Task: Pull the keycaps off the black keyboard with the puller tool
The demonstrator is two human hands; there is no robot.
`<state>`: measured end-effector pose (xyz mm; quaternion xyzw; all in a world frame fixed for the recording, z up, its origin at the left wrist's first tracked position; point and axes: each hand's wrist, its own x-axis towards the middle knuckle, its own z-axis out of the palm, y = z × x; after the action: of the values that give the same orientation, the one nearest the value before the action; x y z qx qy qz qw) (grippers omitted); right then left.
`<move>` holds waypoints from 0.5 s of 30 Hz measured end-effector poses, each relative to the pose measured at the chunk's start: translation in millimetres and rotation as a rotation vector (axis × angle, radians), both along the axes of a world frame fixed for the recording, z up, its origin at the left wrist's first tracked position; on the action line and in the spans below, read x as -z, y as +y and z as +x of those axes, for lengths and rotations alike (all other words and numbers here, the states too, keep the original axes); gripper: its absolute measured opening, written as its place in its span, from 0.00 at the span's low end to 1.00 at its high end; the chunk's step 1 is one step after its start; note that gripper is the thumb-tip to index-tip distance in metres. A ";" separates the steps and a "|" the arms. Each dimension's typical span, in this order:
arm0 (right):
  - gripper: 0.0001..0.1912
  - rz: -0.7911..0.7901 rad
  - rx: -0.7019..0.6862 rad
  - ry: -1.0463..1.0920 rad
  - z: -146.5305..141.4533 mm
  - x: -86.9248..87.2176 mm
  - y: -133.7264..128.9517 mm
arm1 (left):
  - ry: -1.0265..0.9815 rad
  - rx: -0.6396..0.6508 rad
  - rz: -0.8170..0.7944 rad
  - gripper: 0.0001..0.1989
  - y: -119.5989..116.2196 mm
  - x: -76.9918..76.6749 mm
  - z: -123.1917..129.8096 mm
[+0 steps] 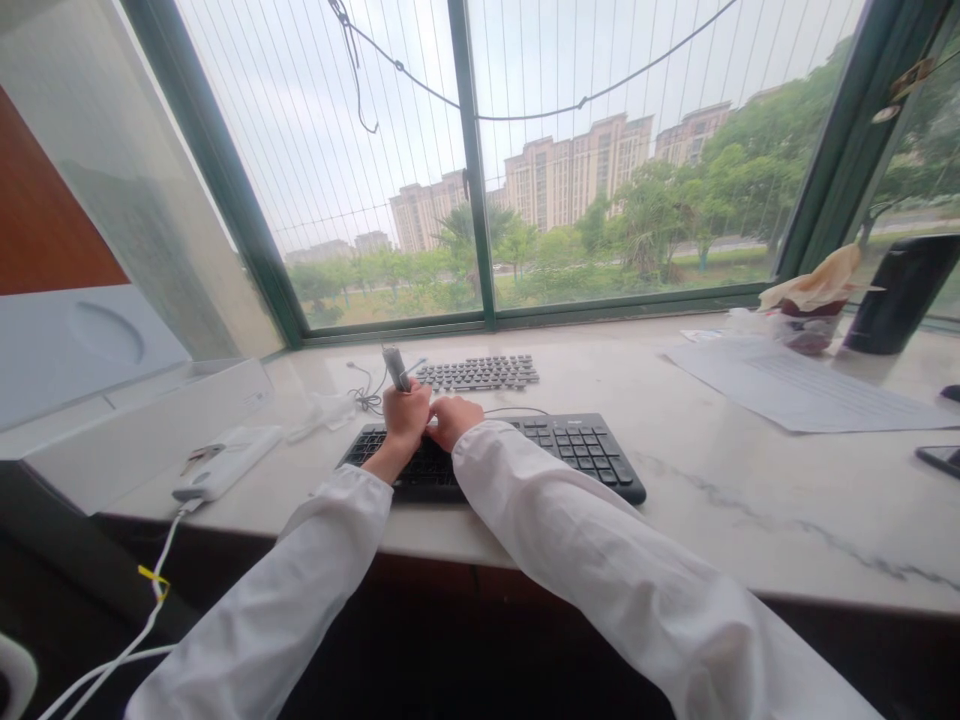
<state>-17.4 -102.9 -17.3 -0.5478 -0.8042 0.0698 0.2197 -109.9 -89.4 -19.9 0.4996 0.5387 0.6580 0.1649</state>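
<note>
A black keyboard (592, 450) lies near the front edge of the white marble-patterned counter. Over its left half my left hand (406, 412) is closed round a grey cylindrical tool (395, 368), which stands up out of the fist, tilted slightly. Touching it on the right is my right hand (454, 420), fingers bent and pressed together low over the keys; whatever they pinch is hidden. Behind the keyboard sit rows of loose dark keycaps (480, 373), laid out in keyboard order. A thin coiled cable (367, 398) is to their left.
At the left are a white power strip (232, 465) with keys on it and a white open box (150, 430). Paper sheets (795, 385), a cup (806, 320), a black cylinder (900, 295) and a phone (941, 458) are at the right. A window (491, 200) stands behind.
</note>
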 end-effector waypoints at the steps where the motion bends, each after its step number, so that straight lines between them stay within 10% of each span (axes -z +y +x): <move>1: 0.14 0.015 0.007 -0.011 -0.1 0.3 0.0 | 0.032 -0.002 0.009 0.12 -1.5 -0.8 3.1; 9: 0.14 0.022 -0.041 0.021 2.0 -0.1 -1.3 | 0.114 -0.161 0.027 0.09 -5.1 -16.9 -10.2; 15: 0.15 -0.029 -0.015 0.226 8.9 -7.3 8.9 | 0.578 -0.455 -0.004 0.08 -15.0 -30.2 -33.8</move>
<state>-8.5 -94.0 -10.0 -0.5333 -0.7774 0.1443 0.3006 -143.7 -104.5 10.3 0.5318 0.6618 0.5084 -0.1438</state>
